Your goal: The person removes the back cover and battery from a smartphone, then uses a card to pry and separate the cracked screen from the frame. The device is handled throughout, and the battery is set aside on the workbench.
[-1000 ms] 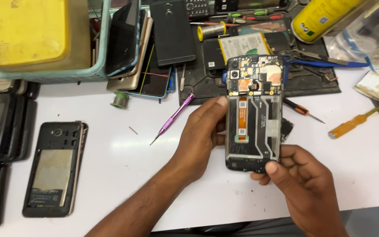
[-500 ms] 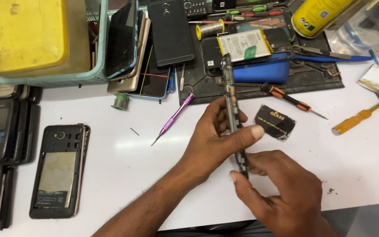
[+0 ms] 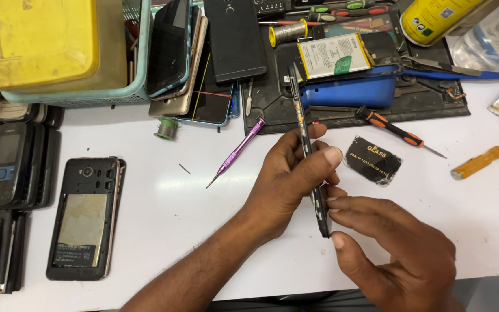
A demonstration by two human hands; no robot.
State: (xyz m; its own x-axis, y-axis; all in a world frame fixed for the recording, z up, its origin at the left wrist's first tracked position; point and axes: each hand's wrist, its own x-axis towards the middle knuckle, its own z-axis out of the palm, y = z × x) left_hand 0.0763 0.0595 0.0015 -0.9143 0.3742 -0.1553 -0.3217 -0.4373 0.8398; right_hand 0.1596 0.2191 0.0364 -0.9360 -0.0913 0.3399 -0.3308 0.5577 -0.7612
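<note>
A white bench (image 3: 163,231) holds phones and tools. Above it, both hands hold an opened phone (image 3: 306,144) edge-on. The left hand (image 3: 287,179) pinches its middle, thumb across the rim. The right hand (image 3: 394,254) closes on the lower end. The phone looks thin, light, stiff and likely fragile; its edges seem the safest grip.

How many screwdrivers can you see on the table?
3: a purple screwdriver left of the hands, an orange-and-black screwdriver by the black mat, and a yellow screwdriver at the right edge. More may hide among the clutter.
</note>
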